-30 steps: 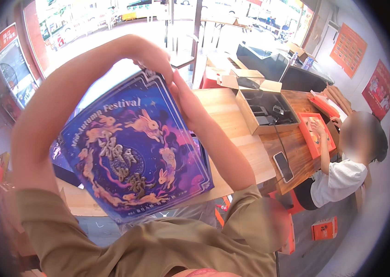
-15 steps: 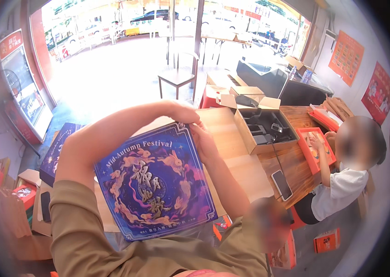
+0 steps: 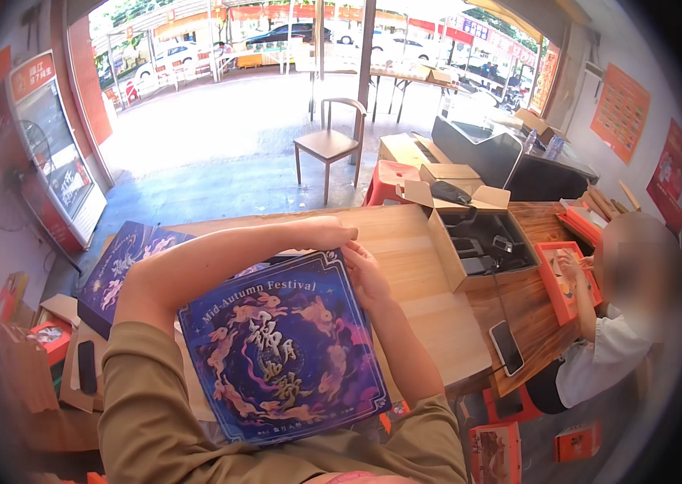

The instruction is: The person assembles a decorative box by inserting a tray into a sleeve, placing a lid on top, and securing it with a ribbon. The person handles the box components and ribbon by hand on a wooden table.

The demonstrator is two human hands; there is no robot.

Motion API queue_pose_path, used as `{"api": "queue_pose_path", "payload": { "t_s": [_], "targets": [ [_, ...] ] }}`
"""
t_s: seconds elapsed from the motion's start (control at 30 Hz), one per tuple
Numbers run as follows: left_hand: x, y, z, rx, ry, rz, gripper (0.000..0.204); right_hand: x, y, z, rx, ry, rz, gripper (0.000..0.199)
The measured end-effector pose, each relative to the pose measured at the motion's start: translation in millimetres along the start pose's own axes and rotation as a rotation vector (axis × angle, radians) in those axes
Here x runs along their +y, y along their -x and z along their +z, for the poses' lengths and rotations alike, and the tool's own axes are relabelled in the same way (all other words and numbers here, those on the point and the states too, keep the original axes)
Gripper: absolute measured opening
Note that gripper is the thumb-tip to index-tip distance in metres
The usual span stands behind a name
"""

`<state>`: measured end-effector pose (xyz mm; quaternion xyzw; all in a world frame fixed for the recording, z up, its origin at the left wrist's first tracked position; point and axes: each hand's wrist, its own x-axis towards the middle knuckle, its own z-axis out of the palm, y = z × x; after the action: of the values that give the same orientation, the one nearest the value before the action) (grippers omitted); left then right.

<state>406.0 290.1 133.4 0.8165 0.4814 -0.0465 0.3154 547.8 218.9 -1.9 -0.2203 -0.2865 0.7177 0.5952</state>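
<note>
A square blue-purple gift box [image 3: 288, 355], printed with a ring of rabbits, leans tilted against my body. My left forearm crosses over its upper left part. My left hand [image 3: 329, 232] is closed just beyond the far right corner; its fingertips are partly hidden, so what they pinch is unclear. At that same corner, my right hand [image 3: 367, 274] has its fingers closed on the box edge, close to the left fingertips. Another blue-purple box [image 3: 127, 262] with rabbits lies on the left, partly behind my left arm.
Right of the wooden table [image 3: 405, 266] stands an open cardboard box [image 3: 470, 278] holding black items; a phone [image 3: 506, 348] lies nearer. At far right, a person handles a red tray [image 3: 550, 274]. A chair [image 3: 329, 145] and red stool [image 3: 385, 181] stand beyond the table.
The view has shifted, so the scene sits lower and further right in the picture. Both hands stay at the box's far right corner, fingertips close together.
</note>
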Motion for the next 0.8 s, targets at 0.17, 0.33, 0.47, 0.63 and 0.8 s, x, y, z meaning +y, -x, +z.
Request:
{"api": "queue_pose_path", "payload": {
  "t_s": [0.17, 0.33, 0.47, 0.63, 0.8],
  "targets": [
    [-35.6, -11.4, 15.8, 0.005, 0.246, 0.079, 0.052, 5.6, -2.9, -0.1, -0.017, -0.022, -0.001, 0.032],
    [-48.2, -12.7, 27.7, 0.050, 0.371, 0.146, 0.048, 3.7, -4.8, -2.4, -0.087, -0.048, 0.065, 0.025],
    [-48.7, -5.4, 30.0, 0.147, 0.364, 0.176, 0.047, 13.4, -12.1, -8.5, -0.022, 0.020, 0.003, 0.019],
    [-112.9, 33.2, -21.6, 0.055, 0.108, 0.237, 0.049, 9.9, -9.8, -37.2, -0.009, -0.037, 0.046, 0.014],
    [-270.9, 92.0, -15.8, 0.214, -0.100, -0.131, 0.064, 13.6, 3.9, -50.9, 0.017, -0.063, 0.015, 0.014]
  ]
}}
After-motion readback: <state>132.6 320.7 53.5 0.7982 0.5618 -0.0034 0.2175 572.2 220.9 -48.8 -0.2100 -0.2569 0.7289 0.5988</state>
